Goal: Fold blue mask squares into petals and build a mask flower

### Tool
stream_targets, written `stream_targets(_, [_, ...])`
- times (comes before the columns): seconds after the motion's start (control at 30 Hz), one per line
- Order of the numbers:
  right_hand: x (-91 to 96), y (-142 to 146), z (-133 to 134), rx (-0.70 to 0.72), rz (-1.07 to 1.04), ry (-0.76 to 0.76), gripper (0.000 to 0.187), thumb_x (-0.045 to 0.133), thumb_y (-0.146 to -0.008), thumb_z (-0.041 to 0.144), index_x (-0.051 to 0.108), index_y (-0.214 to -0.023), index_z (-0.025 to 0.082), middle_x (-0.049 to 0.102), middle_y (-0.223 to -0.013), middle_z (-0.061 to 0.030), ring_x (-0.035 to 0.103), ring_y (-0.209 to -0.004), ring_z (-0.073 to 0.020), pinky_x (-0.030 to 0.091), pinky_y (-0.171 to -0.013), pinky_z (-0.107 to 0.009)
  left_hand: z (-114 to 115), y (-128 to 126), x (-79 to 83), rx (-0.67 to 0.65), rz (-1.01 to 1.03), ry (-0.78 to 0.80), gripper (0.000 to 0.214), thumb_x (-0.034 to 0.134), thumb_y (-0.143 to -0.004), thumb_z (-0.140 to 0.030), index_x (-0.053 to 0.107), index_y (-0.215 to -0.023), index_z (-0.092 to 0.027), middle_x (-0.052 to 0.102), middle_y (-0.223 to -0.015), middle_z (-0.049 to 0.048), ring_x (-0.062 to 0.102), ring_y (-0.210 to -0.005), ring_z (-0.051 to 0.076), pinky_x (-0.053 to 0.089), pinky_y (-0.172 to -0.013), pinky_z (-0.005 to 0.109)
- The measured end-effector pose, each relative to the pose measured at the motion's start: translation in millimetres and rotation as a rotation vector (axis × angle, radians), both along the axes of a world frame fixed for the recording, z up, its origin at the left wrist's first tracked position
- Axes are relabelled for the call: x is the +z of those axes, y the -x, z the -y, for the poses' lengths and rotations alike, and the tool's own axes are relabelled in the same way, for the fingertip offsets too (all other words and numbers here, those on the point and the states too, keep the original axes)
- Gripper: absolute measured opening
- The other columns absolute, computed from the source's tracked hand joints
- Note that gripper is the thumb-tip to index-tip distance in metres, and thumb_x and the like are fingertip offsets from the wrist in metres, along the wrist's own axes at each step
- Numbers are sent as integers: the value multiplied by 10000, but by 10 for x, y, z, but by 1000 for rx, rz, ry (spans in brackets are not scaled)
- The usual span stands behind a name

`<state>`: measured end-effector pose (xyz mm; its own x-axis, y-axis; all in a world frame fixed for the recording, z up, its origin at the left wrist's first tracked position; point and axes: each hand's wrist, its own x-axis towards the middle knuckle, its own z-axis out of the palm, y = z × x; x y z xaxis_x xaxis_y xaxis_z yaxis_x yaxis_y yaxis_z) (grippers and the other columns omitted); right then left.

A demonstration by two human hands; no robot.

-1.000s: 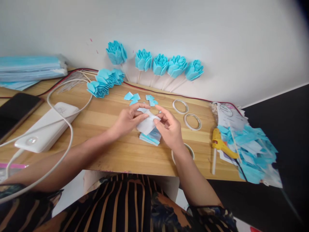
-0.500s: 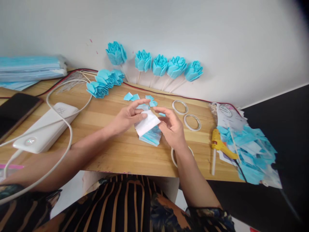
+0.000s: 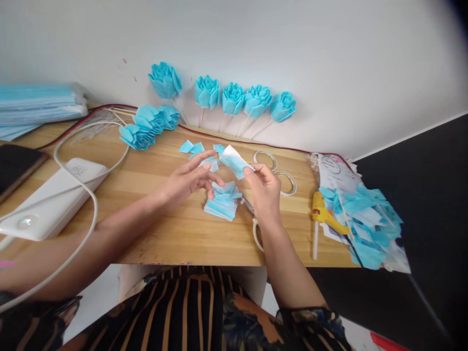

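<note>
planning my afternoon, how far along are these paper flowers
Done: five blue flowers on sticks lean against the wall, and a bunch lies on the desk. In hand: the right hand pinches one paper piece, the left hand open beside it. Left: a stack of cut squares below the hands.

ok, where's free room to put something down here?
Bare desk between the power bank and left hand; front edge below the paper stack; a strip between right hand, holding a paper piece, and glue gun. Crowded: tape rings, scrap pile.
</note>
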<state>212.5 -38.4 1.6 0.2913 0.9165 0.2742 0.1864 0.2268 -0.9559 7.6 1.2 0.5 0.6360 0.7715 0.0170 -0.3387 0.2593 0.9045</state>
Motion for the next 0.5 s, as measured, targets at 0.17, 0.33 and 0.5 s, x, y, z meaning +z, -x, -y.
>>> stream_targets(0.17, [43,22,-8,-32,-53,7,152,712,-830,368,659,-798,229,652,-730,40,597,-702,-122,491,-672,-257,-7,-6,5,170,-51,-35,501,798,-806,-307,606,-1244,-159,661,-658,-30,557,-502,101,425,-528,236])
stream_targets(0.33, [64,17,-21,-64,-131,33,189,731,-803,388,641,-785,223,637,-741,32,586,-728,-125,495,-723,-267,-17,-7,52,390,-60,47,297,714,-784,-196,664,-1073,-152,554,-543,-62,451,-460,78,369,-507,232])
stream_targets(0.5, [38,-51,-68,-80,-351,21,224,750,-801,416,638,-824,223,676,-817,20,630,-795,-127,516,-790,-279,-54,13,60,503,-61,103,252,667,-754,-151,656,-1005,-168,508,-539,-70,420,-461,80,368,-516,234])
